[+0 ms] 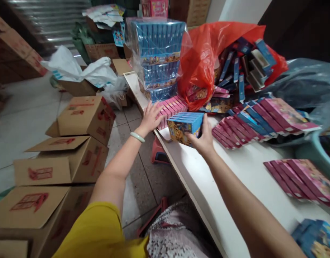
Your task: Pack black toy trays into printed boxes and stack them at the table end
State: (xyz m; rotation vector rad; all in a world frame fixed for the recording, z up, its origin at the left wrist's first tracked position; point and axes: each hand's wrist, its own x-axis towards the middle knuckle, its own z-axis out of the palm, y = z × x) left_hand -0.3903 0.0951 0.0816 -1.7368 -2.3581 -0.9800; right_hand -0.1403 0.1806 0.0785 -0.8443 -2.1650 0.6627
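Note:
My right hand (204,139) grips a short row of small blue cartons (181,125) with picture fronts, thumb on the near face. The cartons are tilted just above the near edge of the white table (193,170). My left hand (151,116), a pale bangle at its wrist, has its fingers spread against the end of a row of pink cartons (171,107). That row stands at the table's edge, partly behind the blue cartons. Beyond it rises a clear-wrapped stack of blue cartons (161,53).
A red plastic bag (199,61) spills loose cartons at the back. Fanned pink and blue flat cartons (250,120) and more pink ones (296,179) lie to the right, near a teal tub (311,147). Open cardboard boxes (81,154) line the floor at left.

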